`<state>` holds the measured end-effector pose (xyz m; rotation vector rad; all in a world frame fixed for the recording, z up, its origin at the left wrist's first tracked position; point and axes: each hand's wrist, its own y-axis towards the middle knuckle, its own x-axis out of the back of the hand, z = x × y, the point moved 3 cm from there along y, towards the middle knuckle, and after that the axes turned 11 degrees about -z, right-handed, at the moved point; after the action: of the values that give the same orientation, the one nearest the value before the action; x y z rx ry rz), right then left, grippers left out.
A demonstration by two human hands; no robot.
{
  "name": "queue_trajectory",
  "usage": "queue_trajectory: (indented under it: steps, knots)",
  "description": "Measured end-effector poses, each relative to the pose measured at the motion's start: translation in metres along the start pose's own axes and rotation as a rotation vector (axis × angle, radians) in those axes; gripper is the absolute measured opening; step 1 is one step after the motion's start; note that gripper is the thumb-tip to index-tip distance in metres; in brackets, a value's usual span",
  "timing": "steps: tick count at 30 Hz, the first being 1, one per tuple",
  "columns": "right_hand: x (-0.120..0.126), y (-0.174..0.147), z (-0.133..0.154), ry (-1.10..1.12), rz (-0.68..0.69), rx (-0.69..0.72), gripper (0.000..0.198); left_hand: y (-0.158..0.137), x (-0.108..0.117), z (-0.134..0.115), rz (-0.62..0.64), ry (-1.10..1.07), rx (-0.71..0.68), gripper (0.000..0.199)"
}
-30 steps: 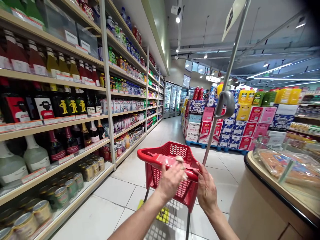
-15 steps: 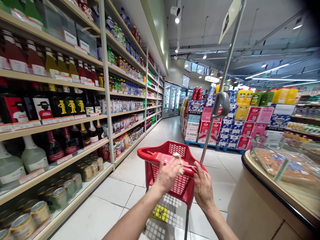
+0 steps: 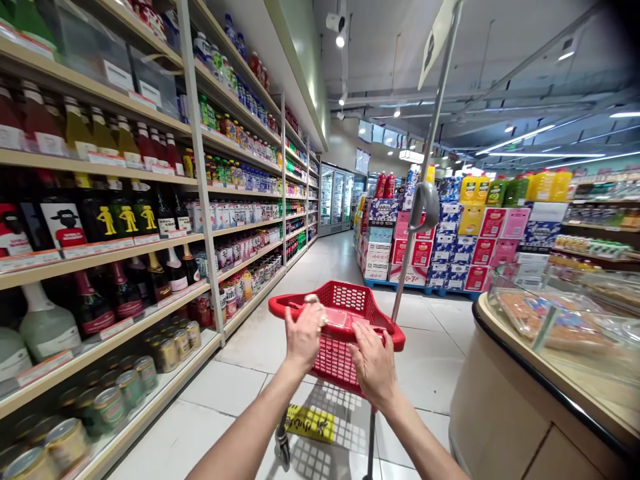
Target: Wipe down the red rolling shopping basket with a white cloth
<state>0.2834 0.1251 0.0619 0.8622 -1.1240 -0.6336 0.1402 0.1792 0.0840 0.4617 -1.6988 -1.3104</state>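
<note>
A small red shopping cart (image 3: 336,360) stands in front of me, its handle bar nearest to me. On the left part of the bar lies my left hand (image 3: 303,339), its fingers bent around a small crumpled off-white thing (image 3: 316,310) whose kind I cannot make out. My right hand (image 3: 373,368) rests on the right part of the bar with its fingers stretched forward and somewhat apart. Holes cover the basket wall, and the part of the inside that shows has no goods in it. A metal pole (image 3: 434,127) with a grey loop rises at the cart's right.
Shelves of bottles and cans (image 3: 107,243) line the left side. Stacked drink cartons (image 3: 443,247) stand ahead on blue pallets. A rounded counter (image 3: 520,407) with packaged food is close on my right. Tiled floor (image 3: 325,267) runs ahead to glass-door fridges (image 3: 335,193). A yellow floor marking (image 3: 311,425) shows beneath the cart.
My left hand has moved left along the bar with the off-white thing. My right hand has shifted left from the bar's right end. The shelves and counter have slid leftward in view.
</note>
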Motion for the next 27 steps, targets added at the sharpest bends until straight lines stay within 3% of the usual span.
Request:
queue_trajectory:
  steps: [4,8,10,15,21,23,25,27]
  knots:
    - [0.001,-0.004,-0.005,0.024,-0.036,-0.087,0.048,0.003,-0.001,-0.012,0.049,-0.131,-0.147,0.035]
    - [0.005,-0.006,-0.007,0.066,-0.072,-0.115,0.046,0.008,0.008,0.011,0.002,-0.031,0.065,0.035]
    - [0.007,-0.006,-0.007,0.076,-0.114,-0.112,0.046,0.006,0.009,0.008,-0.005,-0.013,0.097,0.034]
    - [0.012,-0.010,-0.012,0.088,-0.211,-0.133,0.047,-0.007,0.001,-0.037,0.026,-0.193,-0.161,0.032]
    - [0.015,-0.011,-0.015,0.107,-0.219,-0.090,0.047,0.008,0.014,-0.027,-0.020,-0.044,0.093,0.035]
    - [0.014,-0.009,-0.012,0.100,-0.219,-0.087,0.047,0.008,0.010,-0.038,0.012,-0.065,0.028,0.032]
    - [0.014,-0.008,-0.011,0.103,-0.223,-0.085,0.047,0.004,0.005,-0.051,0.066,-0.132,-0.179,0.031]
    - [0.015,-0.008,-0.014,0.106,-0.232,-0.093,0.048,0.000,0.002,-0.050,0.067,-0.143,-0.198,0.032]
